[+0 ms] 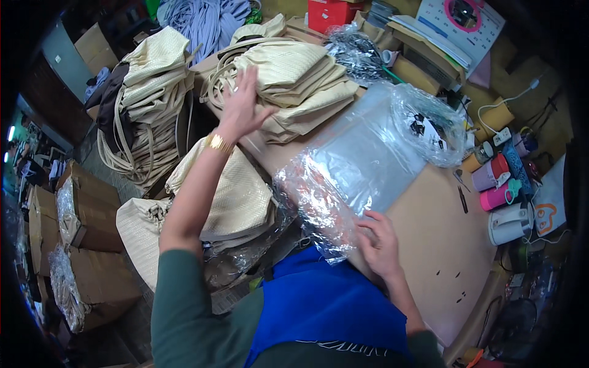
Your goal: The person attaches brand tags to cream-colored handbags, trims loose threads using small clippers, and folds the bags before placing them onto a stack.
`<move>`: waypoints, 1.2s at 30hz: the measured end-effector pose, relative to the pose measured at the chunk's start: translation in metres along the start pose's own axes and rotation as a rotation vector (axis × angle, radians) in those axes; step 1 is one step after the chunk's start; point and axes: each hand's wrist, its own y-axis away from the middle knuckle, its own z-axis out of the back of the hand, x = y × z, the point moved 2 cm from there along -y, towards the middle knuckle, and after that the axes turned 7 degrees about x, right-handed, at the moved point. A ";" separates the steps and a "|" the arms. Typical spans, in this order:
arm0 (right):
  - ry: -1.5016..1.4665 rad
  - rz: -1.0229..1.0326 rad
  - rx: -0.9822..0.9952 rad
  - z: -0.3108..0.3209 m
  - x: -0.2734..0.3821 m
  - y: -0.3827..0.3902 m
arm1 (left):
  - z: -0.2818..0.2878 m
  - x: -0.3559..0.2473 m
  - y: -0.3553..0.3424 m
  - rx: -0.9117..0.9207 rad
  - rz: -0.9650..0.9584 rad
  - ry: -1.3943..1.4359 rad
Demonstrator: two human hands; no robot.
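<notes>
Cream bags (294, 80): stacked on table (429, 245); left hand (242, 101), fingers spread open, touches them.
Clear plastic bag (356, 165): right hand (380, 242) fingers press its near edge flat.

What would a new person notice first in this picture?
The left hand reaches with spread fingers onto a stack of cream woven bags at the table's far side. Nearer, the right hand presses on a large clear plastic bag lying on the table.
</notes>
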 end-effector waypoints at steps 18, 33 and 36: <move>0.846 -0.746 -0.277 0.178 -0.266 0.023 | 0.271 -0.005 -0.087 -0.866 0.130 0.341; -0.045 -0.326 -1.135 0.254 -0.263 0.138 | -0.007 -0.287 0.034 0.431 -0.479 0.448; 0.129 -0.376 -0.726 0.204 -0.140 0.100 | -0.039 -0.212 0.046 0.657 -0.219 0.065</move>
